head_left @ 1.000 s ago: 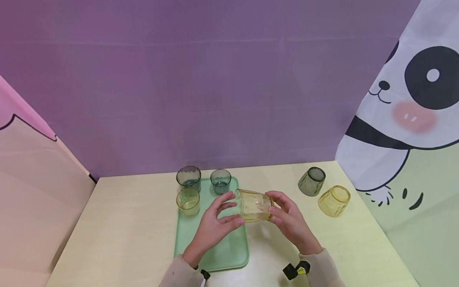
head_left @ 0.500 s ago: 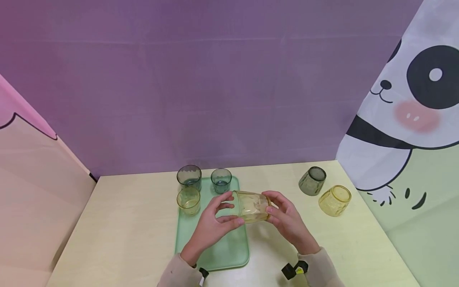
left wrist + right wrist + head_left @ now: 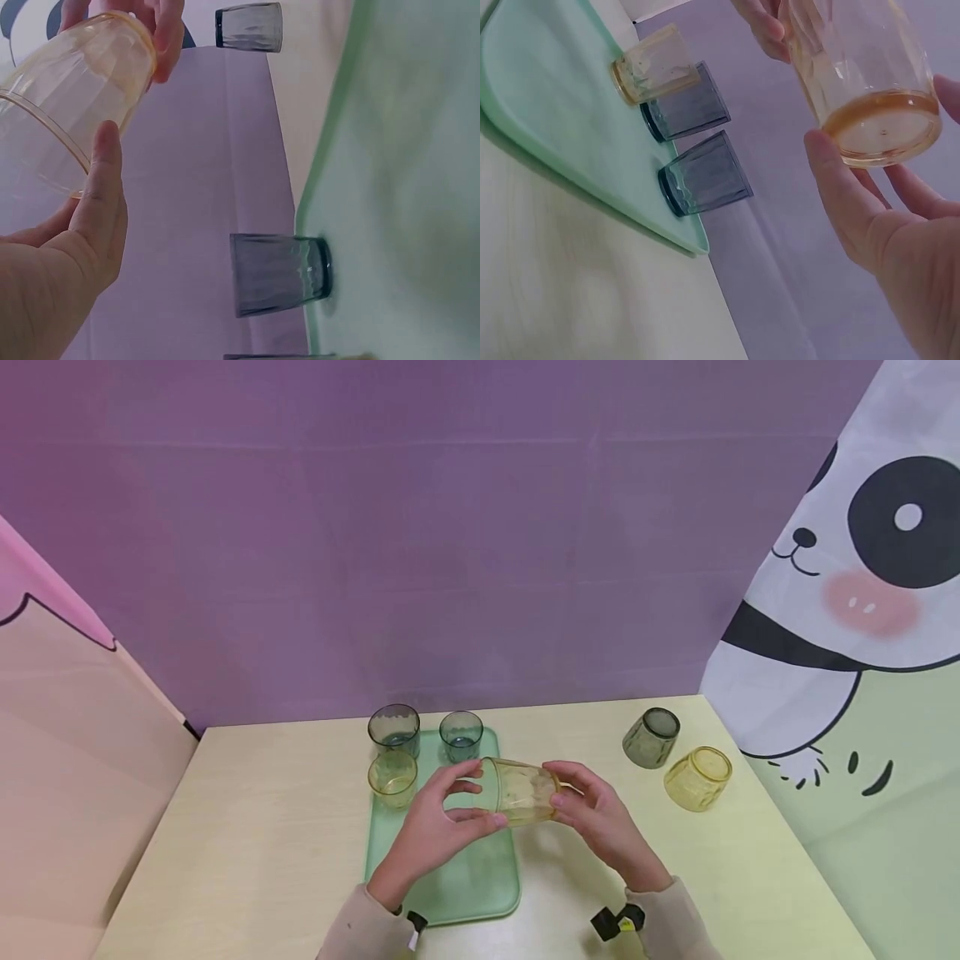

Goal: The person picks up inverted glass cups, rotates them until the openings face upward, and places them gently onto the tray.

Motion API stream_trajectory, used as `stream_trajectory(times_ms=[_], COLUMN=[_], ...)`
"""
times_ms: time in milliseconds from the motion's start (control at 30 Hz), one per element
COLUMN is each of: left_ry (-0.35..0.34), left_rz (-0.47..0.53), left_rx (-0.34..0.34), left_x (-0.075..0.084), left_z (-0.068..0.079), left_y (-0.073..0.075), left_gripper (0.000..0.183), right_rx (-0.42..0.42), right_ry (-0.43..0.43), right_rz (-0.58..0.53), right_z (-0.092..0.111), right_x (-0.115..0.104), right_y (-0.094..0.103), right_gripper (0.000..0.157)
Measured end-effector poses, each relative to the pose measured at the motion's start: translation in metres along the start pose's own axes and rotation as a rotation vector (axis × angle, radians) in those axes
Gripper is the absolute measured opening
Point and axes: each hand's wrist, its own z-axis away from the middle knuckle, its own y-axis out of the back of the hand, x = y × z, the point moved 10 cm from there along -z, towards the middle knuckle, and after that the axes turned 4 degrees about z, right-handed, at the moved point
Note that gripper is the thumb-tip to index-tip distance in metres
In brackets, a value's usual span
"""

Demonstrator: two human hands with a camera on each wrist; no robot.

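Tumbler of faceted yellow glass (image 3: pixel 525 792) is held in the air, tipped nearly onto its side, its mouth toward the left hand (image 3: pixel 431 831) and its thick base toward the right hand (image 3: pixel 603 822). The left pinches the rim end, thumb against the lower side and fingertips at the upper; the right pinches the base end between thumb and fingers. Below this double grip and to its left lies a green tray (image 3: pixel 480 877) on a pale wooden table (image 3: pixel 247 827). Beyond the left hand, three tumblers stand mouth up at the tray's far end: a yellow one (image 3: pixel 393 779) nearest, a dark grey one (image 3: pixel 394 727) just behind it, and a smaller blue-grey one (image 3: pixel 461 735) to their right. Well to the right of the grip, and farther back, two more sit mouth down near each other on the table: a smoky grey tumbler (image 3: pixel 651 741) and, nearer the right hand, an upturned yellow tumbler (image 3: pixel 697 781).
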Motion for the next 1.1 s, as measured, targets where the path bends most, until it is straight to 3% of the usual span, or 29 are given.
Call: stream_trajectory(times_ms=[233,400,700,867,1100], left_ry=[0.023,0.024,0.004,0.005,-0.011], left_rz=[-0.086,-0.24,-0.486,-0.61,-0.779], left_rx=[0.023,0.042,0.058,0.068,0.073], left_x=[0.004,0.01,0.02,0.02,0.02], left_z=[-0.004,-0.005,-0.009,-0.012,-0.016], left_y=[0.008,0.015,0.025,0.028,0.028], left_gripper=[0.077,0.08,0.086,0.089,0.09], right_rx=[0.035,0.068,0.195,0.24,0.261], right_ry=[0.053,0.073,0.068,0.085,0.171], right_rz=[0.102,0.17,0.494,0.582,0.737], right_z=[0.002,0.004,0.011,0.014,0.019], right_x=[-0.013,-0.021,-0.032,-0.04,-0.052], right_y=[0.007,0.013,0.03,0.036,0.036], right_gripper=[0.039,0.038,0.037,0.035,0.039])
